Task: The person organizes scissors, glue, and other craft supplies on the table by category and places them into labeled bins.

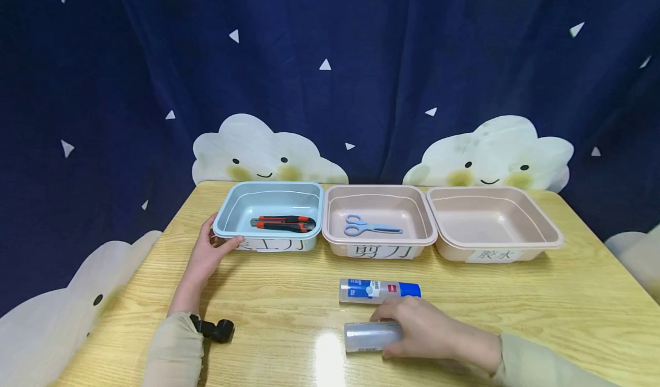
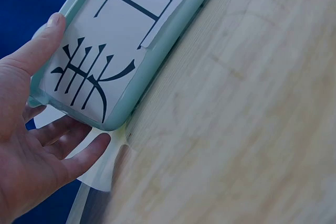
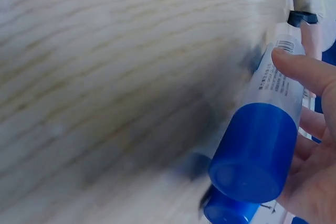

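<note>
In the head view my right hand [image 1: 430, 328] grips a translucent glue bottle [image 1: 363, 337] lying sideways at the front of the table, thumb on the near side and fingers on the far side. The right wrist view shows its blue cap [image 3: 254, 150] and a printed barcode. Just beyond the hand lies a second glue bottle [image 1: 368, 289] with a blue label and cap. My left hand [image 1: 204, 255] holds the left front corner of a light blue bin [image 1: 268, 244], thumb [image 2: 44, 40] along its labelled front and other fingers around the side. Whether the gripped bottle touches the table, I cannot tell.
Two red-and-black utility knives [image 1: 283, 223] lie in the blue bin. Beside it, a pink bin [image 1: 337, 249] contains blue scissors [image 1: 371, 226]. A third, beige-pink bin [image 1: 448, 251] stands at the right. Behind the wooden table [image 1: 278, 312] hangs a dark blue curtain [image 1: 361, 20].
</note>
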Demonstrator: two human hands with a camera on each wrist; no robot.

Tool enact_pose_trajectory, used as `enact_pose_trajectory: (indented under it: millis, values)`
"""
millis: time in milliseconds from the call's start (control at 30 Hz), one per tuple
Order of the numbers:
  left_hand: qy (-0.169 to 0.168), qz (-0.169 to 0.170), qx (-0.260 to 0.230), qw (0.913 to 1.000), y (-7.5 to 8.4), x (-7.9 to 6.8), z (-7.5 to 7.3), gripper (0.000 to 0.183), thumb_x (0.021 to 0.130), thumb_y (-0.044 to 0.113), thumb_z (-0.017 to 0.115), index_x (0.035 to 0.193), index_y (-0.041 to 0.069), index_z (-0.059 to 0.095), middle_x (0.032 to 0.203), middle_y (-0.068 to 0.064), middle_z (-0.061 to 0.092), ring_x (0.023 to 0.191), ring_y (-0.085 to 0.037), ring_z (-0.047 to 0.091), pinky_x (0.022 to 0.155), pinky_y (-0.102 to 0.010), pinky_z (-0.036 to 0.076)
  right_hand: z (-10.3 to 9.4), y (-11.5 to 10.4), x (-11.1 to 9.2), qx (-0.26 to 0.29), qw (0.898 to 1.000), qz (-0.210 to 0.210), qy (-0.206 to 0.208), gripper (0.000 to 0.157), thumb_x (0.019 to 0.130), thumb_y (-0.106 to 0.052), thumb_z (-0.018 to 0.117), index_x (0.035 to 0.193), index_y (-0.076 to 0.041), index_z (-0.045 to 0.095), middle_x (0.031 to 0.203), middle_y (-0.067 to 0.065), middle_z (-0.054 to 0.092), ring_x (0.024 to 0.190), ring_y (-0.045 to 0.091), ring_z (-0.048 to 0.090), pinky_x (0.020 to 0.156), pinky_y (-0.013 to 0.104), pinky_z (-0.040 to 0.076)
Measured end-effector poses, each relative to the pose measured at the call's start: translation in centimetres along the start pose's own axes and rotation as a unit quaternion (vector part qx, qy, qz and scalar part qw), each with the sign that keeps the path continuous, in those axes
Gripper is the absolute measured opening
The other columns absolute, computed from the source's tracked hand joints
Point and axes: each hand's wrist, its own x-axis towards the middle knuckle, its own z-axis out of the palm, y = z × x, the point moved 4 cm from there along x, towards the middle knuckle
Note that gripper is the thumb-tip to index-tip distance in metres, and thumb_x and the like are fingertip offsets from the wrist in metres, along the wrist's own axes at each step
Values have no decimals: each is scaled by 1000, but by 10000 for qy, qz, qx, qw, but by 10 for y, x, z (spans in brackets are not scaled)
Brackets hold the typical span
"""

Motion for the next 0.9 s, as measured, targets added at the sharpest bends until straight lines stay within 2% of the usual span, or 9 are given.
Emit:
enact_pose_trajectory:
  millis: [200, 500, 733, 900]
  values:
    - [1, -14, 3, 10000, 0, 1, 1, 90, 81, 29, 69, 147, 19, 10, 140, -17, 33, 117, -31, 35, 92, -38, 30, -21, -2, -6, -288, 9988, -159, 367, 41, 67, -30, 78, 104, -17, 66, 104, -5, 64, 89, 5, 56, 74, 26, 48]
    - [-40, -34, -5, 10000, 1, 0, 0, 90, 81, 30, 69, 147, 19, 9, 140, -17, 32, 117, -30, 34, 90, -37, 31, -65, 10, -20, -492, 9956, 35, 800, 42, 66, -38, 78, 103, -21, 66, 97, -11, 63, 80, 0, 53, 68, 24, 45]
    - [-64, -62, 2, 10000, 0, -1, 0, 90, 81, 30, 69, 147, 19, 8, 141, -17, 31, 118, -31, 34, 92, -39, 31, -94, 21, -30, -763, 9903, 164, 1146, 42, 69, -43, 74, 103, -20, 65, 98, -10, 63, 80, 2, 54, 67, 25, 47]
    - [-69, -42, 15, 10000, 0, -1, 0, 90, 81, 31, 69, 147, 19, 9, 141, -17, 31, 118, -31, 34, 92, -39, 31, -113, 30, -35, -1132, 9827, 198, 1450, 39, 68, -38, 76, 102, -21, 66, 97, -12, 63, 81, 1, 55, 69, 25, 48]
